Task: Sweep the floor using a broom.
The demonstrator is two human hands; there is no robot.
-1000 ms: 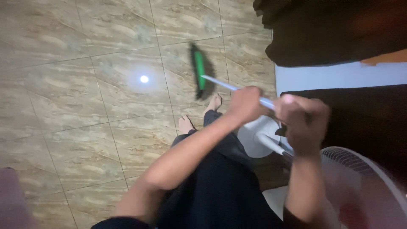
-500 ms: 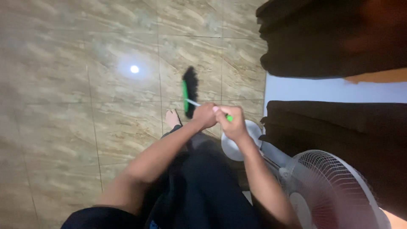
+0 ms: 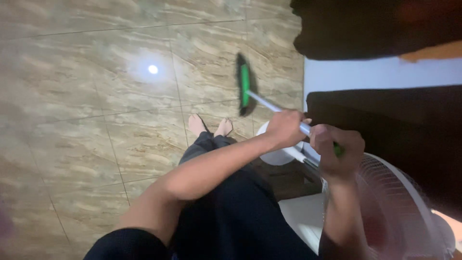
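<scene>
Left hand (image 3: 285, 128) and right hand (image 3: 336, 150) clamp a broom (image 3: 244, 89) over beige marbled floor tiles (image 3: 96, 120).

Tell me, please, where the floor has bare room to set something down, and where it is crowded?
The widest bare patch is the tiled floor left of the bare feet, around the bright light spot. Tiles above the broom head are bare too. The right is crowded: the white fan, its round base and dark furniture close around both hands on the broom handle.
</scene>
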